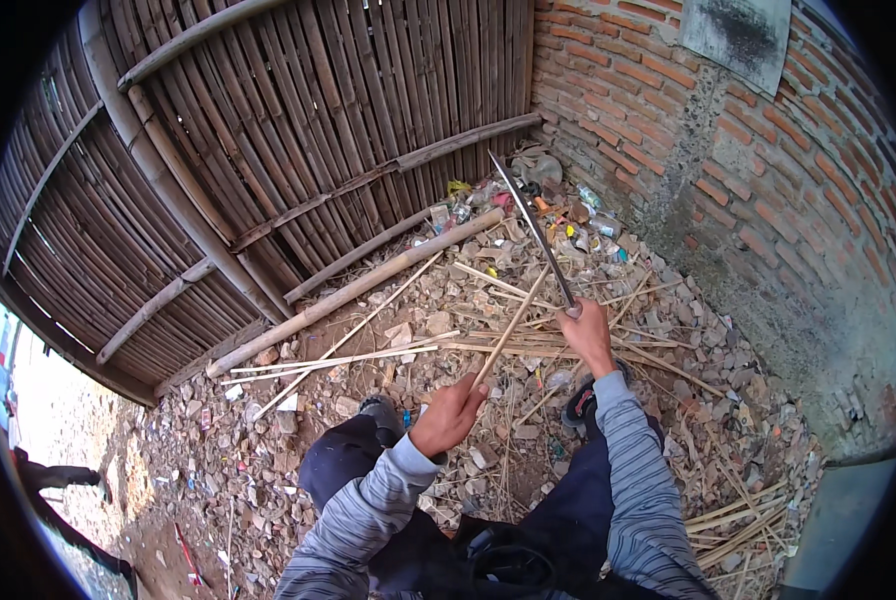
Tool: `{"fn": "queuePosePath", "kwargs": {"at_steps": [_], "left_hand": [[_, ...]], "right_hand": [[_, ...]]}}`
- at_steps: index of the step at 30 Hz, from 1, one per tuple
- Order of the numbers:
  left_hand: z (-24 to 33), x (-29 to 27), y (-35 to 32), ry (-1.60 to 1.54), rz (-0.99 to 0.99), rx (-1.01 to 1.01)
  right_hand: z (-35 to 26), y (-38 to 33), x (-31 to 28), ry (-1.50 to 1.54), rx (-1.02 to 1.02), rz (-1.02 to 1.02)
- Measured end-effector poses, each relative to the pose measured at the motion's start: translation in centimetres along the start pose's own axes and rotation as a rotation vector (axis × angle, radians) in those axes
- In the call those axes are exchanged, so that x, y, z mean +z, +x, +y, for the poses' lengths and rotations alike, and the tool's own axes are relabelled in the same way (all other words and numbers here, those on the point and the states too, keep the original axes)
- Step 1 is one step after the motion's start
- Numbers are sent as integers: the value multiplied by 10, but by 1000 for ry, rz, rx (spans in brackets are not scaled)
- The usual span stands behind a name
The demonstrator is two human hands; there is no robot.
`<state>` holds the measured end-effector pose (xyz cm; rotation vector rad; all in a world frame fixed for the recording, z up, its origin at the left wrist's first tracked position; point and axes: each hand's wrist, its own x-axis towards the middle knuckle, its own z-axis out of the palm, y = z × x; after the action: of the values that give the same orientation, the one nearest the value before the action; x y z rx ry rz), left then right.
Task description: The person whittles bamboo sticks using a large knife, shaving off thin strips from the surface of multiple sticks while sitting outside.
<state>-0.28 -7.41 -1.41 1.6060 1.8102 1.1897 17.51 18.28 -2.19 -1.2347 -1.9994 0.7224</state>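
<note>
My left hand [448, 415] is closed round the lower end of a thin bamboo strip [513, 328], which slants up and away to the right. In my right hand [587, 333] is the handle of a machete [535, 225]; its long dark blade points up and slightly left, toward the far corner. The strip's upper end comes close to the blade, and I cannot tell whether they touch. Beneath both hands, several split bamboo strips [348, 357] lie crossed on the stony ground [368, 300].
A thick bamboo pole [368, 287] lies along the foot of a bamboo slat wall [368, 100]. On the right stands a brick wall [768, 200]. Litter [578, 210] fills the far corner. More strips [738, 525] are piled at the lower right, beside a grey panel [840, 530].
</note>
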Motion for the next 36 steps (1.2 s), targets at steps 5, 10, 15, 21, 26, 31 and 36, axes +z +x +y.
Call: {"fn": "queuePosePath", "kwargs": {"at_steps": [5,10,15,21,26,31,36], "left_hand": [[21,-20,1,-703,-305,-401],[32,-32,10,-1016,-415,-554],[33,-34,13,-1155,-434,-558],[33,-27,17,-1113,-487,-558],[35,-16,17,-1131,-521,-620],[25,-6,16,-1226,-685,-612],[25,-6,21,-1362,-797,-600]], "right_hand": [[17,-13,-8,247,16,-2],[3,-28,-19,557,116,-184],[-26,-37,-28,838,195,-299],[-47,-43,-36,907,213,-364],[-40,-42,-36,1026,221,-280],[-40,-44,-39,1052,207,-250],[-41,-44,-41,1032,169,-269]]}}
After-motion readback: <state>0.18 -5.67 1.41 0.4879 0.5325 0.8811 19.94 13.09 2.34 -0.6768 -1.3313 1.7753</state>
